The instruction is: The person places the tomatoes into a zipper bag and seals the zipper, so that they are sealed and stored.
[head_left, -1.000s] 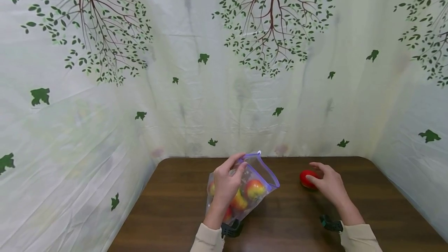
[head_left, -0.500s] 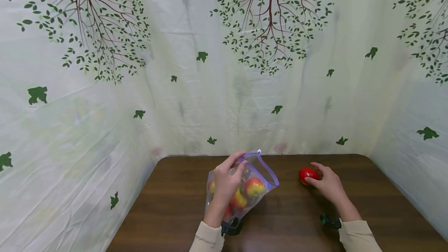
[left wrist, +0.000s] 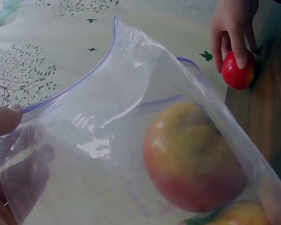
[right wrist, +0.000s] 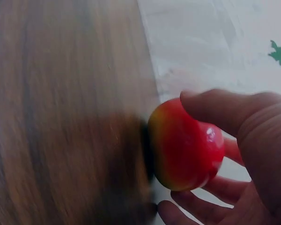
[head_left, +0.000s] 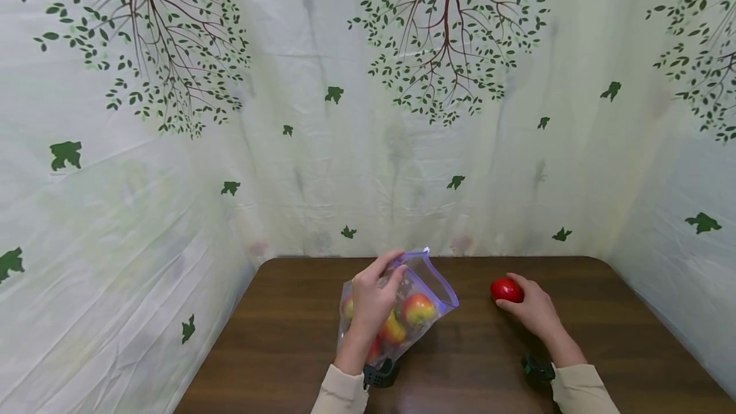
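My left hand (head_left: 374, 302) pinches the rim of a clear zip bag (left wrist: 98, 117) with a purple seal, its mouth parted toward the right in the head view. Several red-and-yellow apples (head_left: 418, 309) lie inside the bag, some partly covered by the hand. To the right, my right hand (head_left: 535, 313) grips a shiny red apple (head_left: 506, 290), thumb on one side and fingers curled round the other. The right wrist view shows this apple (right wrist: 189, 145) with a yellowish side facing the tabletop, close to the surface.
The brown wooden table (head_left: 287, 337) runs beneath both hands. Behind and beside it hangs a pale curtain (head_left: 402, 165) printed with trees and green leaves. Dark wrist straps (head_left: 381, 374) sit below both hands.
My right hand has moved slightly left, its fingers and thumb closing round the red apple. The left hand and the bag have stayed in place.
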A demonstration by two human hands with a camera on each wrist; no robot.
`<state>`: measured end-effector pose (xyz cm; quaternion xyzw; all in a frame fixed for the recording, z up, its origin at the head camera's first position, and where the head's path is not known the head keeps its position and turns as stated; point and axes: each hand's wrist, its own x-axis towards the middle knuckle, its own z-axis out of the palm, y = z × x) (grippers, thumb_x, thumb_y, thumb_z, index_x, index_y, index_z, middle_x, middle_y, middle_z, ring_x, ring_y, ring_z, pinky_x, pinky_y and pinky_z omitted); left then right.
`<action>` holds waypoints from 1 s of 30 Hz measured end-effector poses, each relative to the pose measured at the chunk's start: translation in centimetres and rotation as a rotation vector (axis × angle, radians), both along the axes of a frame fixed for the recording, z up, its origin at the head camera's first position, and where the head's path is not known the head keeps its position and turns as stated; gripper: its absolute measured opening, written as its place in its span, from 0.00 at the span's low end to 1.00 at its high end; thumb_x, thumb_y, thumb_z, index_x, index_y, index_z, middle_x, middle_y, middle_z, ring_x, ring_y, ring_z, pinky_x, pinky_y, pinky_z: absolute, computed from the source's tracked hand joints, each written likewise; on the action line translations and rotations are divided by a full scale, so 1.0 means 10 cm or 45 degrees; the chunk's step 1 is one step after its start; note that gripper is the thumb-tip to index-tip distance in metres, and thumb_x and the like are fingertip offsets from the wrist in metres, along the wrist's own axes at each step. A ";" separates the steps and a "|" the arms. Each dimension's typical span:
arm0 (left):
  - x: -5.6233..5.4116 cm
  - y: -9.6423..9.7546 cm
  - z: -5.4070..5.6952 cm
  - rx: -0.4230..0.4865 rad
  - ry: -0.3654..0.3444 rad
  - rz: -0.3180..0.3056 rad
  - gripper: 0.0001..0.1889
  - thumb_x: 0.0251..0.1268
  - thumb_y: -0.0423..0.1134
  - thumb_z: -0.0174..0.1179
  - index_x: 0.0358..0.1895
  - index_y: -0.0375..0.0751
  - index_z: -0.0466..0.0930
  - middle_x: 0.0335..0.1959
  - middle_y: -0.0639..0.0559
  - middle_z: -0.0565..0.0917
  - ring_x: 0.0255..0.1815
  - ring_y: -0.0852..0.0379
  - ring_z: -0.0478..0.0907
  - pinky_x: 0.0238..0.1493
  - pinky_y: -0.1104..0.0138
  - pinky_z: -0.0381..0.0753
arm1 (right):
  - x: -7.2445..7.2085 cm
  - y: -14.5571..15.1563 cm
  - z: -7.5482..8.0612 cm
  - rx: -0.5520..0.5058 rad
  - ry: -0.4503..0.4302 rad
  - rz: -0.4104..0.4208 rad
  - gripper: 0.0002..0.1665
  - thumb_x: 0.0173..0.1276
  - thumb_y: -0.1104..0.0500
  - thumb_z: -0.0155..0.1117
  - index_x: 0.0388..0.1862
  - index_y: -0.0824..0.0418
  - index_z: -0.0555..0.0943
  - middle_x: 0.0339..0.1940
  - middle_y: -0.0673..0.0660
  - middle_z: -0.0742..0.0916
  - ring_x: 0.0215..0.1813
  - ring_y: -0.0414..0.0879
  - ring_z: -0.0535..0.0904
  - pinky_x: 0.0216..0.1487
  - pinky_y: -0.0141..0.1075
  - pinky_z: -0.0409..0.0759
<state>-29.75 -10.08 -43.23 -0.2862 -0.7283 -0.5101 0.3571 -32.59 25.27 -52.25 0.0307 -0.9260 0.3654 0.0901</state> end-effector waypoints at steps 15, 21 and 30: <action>0.02 0.00 0.00 -0.007 0.007 0.007 0.13 0.68 0.36 0.67 0.54 0.43 0.85 0.45 0.49 0.89 0.41 0.60 0.86 0.43 0.65 0.85 | 0.03 -0.04 0.02 -0.016 -0.004 -0.060 0.42 0.61 0.49 0.76 0.69 0.65 0.70 0.64 0.74 0.76 0.59 0.70 0.72 0.53 0.66 0.75; 0.03 0.00 0.02 -0.007 -0.004 -0.009 0.14 0.67 0.36 0.67 0.54 0.43 0.85 0.45 0.48 0.89 0.41 0.60 0.86 0.43 0.65 0.85 | 0.04 -0.01 0.03 -0.020 -0.021 -0.067 0.43 0.61 0.48 0.76 0.69 0.64 0.70 0.64 0.74 0.76 0.60 0.70 0.71 0.53 0.66 0.74; 0.02 -0.01 0.02 -0.003 -0.012 0.003 0.14 0.67 0.36 0.68 0.54 0.43 0.85 0.45 0.53 0.89 0.42 0.61 0.85 0.45 0.64 0.85 | 0.04 0.02 0.06 -0.034 -0.018 -0.069 0.44 0.62 0.47 0.76 0.70 0.63 0.69 0.65 0.73 0.75 0.60 0.69 0.71 0.53 0.65 0.75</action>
